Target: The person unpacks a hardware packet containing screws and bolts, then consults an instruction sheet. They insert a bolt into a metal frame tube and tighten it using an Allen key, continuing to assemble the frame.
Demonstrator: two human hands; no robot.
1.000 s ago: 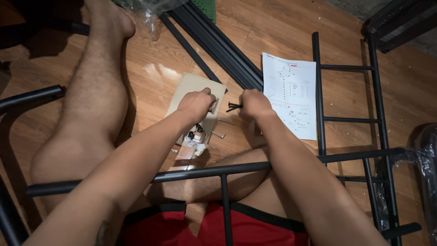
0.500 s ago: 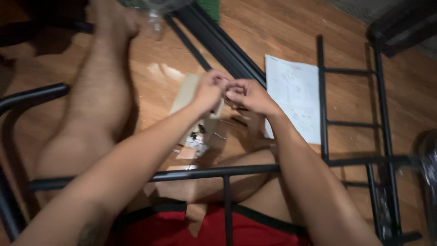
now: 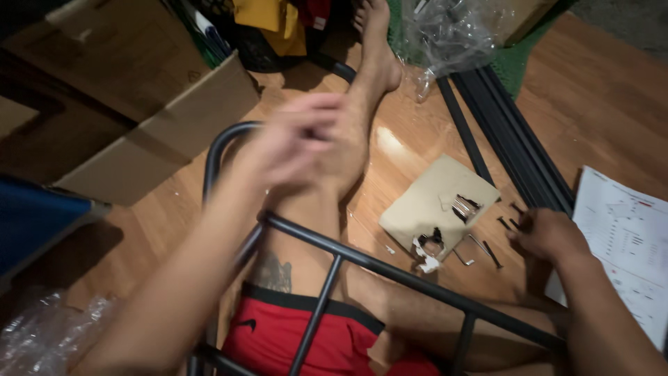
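My left hand [image 3: 299, 139] is lifted over my outstretched left leg and is blurred by motion, so I cannot make out anything in it. My right hand [image 3: 550, 233] rests low on the wooden floor with its fingers curled, next to several loose black screws [image 3: 506, 224]. A tan cardboard hardware card [image 3: 431, 198] lies between my hands, with small black parts and a torn white scrap on it. An angled hex key [image 3: 465, 252] lies just below the card. A black metal tube frame [image 3: 362, 261] crosses my thighs.
A printed instruction sheet [image 3: 626, 237] lies at the right. Black metal rails [image 3: 515, 132] run diagonally behind the card. An open cardboard box [image 3: 139, 118] stands at the left, crumpled clear plastic [image 3: 452, 28] at the top, bubble wrap [image 3: 42, 334] at the bottom left.
My hands were together over the card and have parted: the left swung up and left, the right dropped to the floor by the screws. The view turned left, bringing the box into view.
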